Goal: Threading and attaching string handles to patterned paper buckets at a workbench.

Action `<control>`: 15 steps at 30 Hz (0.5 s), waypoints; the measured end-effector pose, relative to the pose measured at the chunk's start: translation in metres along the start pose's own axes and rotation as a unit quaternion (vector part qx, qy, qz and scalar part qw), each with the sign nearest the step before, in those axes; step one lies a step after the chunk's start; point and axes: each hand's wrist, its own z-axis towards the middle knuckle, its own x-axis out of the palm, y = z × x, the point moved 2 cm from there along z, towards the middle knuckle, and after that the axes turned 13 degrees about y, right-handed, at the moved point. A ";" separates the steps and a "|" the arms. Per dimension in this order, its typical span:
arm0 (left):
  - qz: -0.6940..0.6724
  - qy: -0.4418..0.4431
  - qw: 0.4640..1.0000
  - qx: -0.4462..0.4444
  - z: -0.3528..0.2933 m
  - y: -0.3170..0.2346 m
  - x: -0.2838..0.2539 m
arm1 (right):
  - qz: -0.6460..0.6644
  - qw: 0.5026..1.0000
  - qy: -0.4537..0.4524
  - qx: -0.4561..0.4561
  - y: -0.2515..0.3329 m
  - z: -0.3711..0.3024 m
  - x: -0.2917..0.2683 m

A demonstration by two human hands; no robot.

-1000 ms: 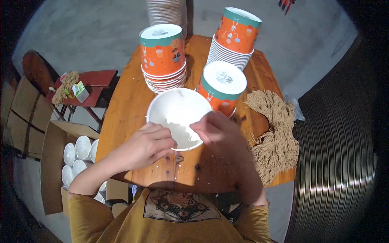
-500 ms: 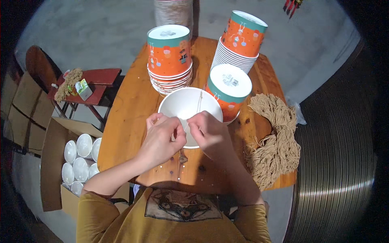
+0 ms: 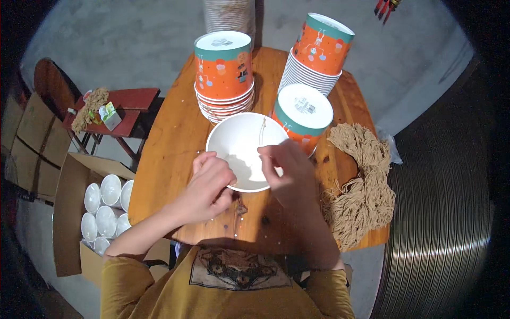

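Observation:
A white-lined paper bucket (image 3: pixel 231 139) stands mouth up in front of me. A thin tan cord (image 3: pixel 263 127) hangs inside its far wall and runs down to my right hand (image 3: pixel 289 173). That hand is closed in a pinch over the right side of the opening, with the cord at its fingertips. My left hand (image 3: pixel 210 183) is curled at the near-left rim, its index finger and thumb closed on the edge. Behind the bucket sit upside-down stacks of orange paper buckets with green bands: one at left (image 3: pixel 223 74), one at far right (image 3: pixel 321 50), and a nearer one (image 3: pixel 303 114).
A looped bundle of tan cords (image 3: pixel 366 186) lies on the right of the wooden table (image 3: pixel 170 138). At lower left, a cardboard box (image 3: pixel 66 218) holds several white cups (image 3: pixel 106 220). A red bench (image 3: pixel 130 101) with more cord stands beyond it. Ribbed dark material (image 3: pixel 441 212) rises at right.
My hands have moved apart: the left down to the near-left rim, the right slightly right and up. The thin strand between them no longer shows. The bucket has shifted slightly.

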 end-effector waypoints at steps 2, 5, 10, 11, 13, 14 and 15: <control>0.005 -0.034 0.999 0.008 -0.002 0.004 -0.012 | -0.091 0.995 0.008 -0.051 0.002 -0.003 -0.017; -0.040 -0.027 0.998 0.029 -0.002 0.011 -0.039 | -0.041 0.993 0.084 -0.066 -0.005 -0.010 -0.026; -0.201 0.004 0.978 0.051 0.000 0.031 -0.069 | 0.147 0.967 0.197 0.073 -0.014 -0.009 -0.004; -0.191 0.022 0.981 0.038 0.000 0.032 -0.076 | 0.240 0.927 0.262 0.124 -0.016 -0.012 0.000; -0.182 0.020 0.983 0.017 -0.003 0.034 -0.088 | 0.319 0.861 0.371 0.140 -0.012 -0.009 0.001; -0.176 0.020 0.984 -0.005 -0.006 0.037 -0.093 | 0.318 0.861 0.374 0.134 -0.006 -0.006 0.003; -0.184 0.019 0.982 -0.026 -0.009 0.041 -0.099 | 0.336 0.854 0.371 0.142 0.001 -0.004 0.007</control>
